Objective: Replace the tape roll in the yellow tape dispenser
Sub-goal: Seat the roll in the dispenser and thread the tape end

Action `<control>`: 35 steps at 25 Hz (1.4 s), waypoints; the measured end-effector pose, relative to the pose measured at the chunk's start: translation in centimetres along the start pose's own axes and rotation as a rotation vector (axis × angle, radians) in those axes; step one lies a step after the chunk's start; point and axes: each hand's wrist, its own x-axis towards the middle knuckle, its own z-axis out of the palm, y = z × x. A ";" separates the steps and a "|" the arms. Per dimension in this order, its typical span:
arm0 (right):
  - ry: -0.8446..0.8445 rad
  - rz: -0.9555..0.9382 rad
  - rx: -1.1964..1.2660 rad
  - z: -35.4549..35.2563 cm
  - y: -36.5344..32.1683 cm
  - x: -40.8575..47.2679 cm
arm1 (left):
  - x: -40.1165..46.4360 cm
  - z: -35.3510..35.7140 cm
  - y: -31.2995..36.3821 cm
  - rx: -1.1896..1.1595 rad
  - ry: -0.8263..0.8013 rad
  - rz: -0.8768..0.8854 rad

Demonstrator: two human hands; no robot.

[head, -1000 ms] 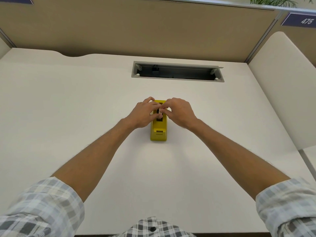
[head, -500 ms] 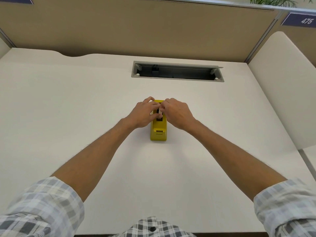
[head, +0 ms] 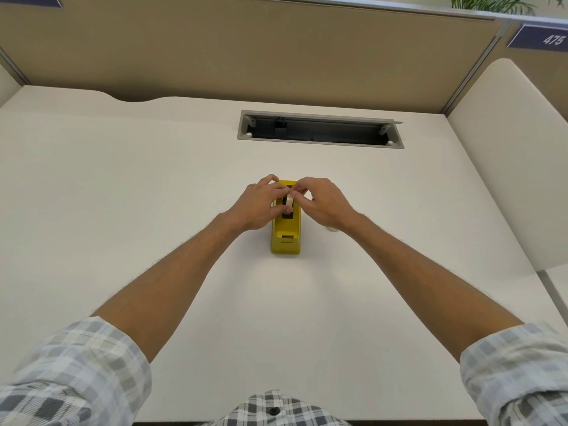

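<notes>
The yellow tape dispenser (head: 285,238) stands in the middle of the white desk, its cutter end toward me. A pale tape roll (head: 289,202) sits in the dispenser's slot, partly hidden by fingers. My left hand (head: 261,204) presses against the dispenser's left side with fingertips on the roll. My right hand (head: 322,202) is over the right side, thumb and forefinger pinched at the top of the roll. A small whitish object (head: 332,229) peeks out on the desk under my right wrist; I cannot tell what it is.
A grey cable slot (head: 319,130) is cut into the white desk (head: 123,195) behind the dispenser. Tan partition walls (head: 246,50) close off the back, and a cream panel (head: 516,167) rises at the right.
My right hand has shifted slightly right and lifted its fingers, showing more of the roll. The left hand and the dispenser have stayed in place.
</notes>
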 end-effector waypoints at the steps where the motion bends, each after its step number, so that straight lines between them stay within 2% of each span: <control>1: 0.008 0.003 0.014 -0.1 0.0 -0.1 | 0.0 0.1 0.0 -0.001 0.002 -0.003; 9: 0.094 -0.043 -0.046 0.1 -0.2 -0.5 | 0.0 0.1 -0.2 -0.004 0.014 -0.007; 17: 0.153 -0.182 -0.346 0.6 -0.8 -0.4 | -0.1 -0.2 0.0 0.000 -0.009 0.009; 23: 0.159 -0.231 -0.424 0.5 -0.8 -0.6 | -0.1 -0.3 0.3 -0.005 -0.009 -0.007; 26: 0.134 -0.167 -0.342 0.8 -0.5 -0.4 | -0.1 -0.3 0.2 0.000 -0.020 0.001; 31: 0.096 0.060 0.107 0.8 0.5 0.1 | -0.1 -0.2 0.2 0.014 -0.005 -0.007; 35: 0.072 0.051 0.156 0.8 0.7 0.0 | 0.0 -0.1 0.0 -0.002 0.004 0.002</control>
